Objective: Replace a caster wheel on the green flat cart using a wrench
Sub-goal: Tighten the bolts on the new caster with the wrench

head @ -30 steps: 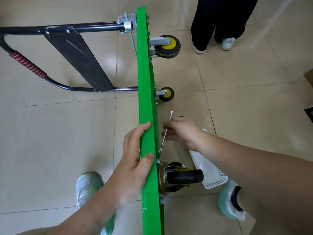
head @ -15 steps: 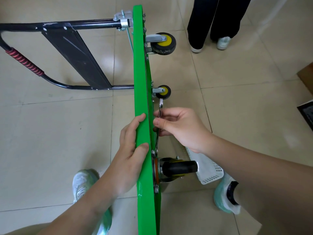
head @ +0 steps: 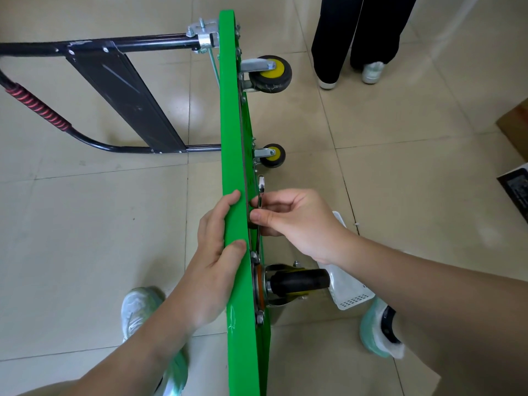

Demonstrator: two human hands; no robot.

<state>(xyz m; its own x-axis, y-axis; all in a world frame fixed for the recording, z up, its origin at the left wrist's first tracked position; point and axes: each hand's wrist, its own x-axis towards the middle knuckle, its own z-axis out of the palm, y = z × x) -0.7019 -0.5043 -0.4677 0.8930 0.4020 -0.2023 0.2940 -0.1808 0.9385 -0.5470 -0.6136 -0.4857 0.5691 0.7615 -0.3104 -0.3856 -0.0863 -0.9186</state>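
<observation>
The green flat cart (head: pixel 233 132) stands on its edge, running away from me down the middle of the view. My left hand (head: pixel 213 258) grips its upper edge, thumb and fingers wrapped over the rim. My right hand (head: pixel 294 221) pinches a slim metal wrench (head: pixel 260 190) that lies close along the cart's underside, its lower end reaching toward the mounting plate of the near black caster (head: pixel 297 281). Two yellow-hubbed casters (head: pixel 270 74) (head: pixel 271 155) stick out to the right farther along the deck.
The cart's black folded handle (head: pixel 123 92) with a red grip lies on the floor at left. A white perforated tray (head: pixel 350 292) sits by my right foot. Another person's legs (head: pixel 347 38) stand at the top right. A cardboard box (head: pixel 514 124) is at the right edge.
My right hand has brought the wrench from angled away to flat against the cart's underside and shifted its pinch along the shaft. My left hand keeps its grip on the edge.
</observation>
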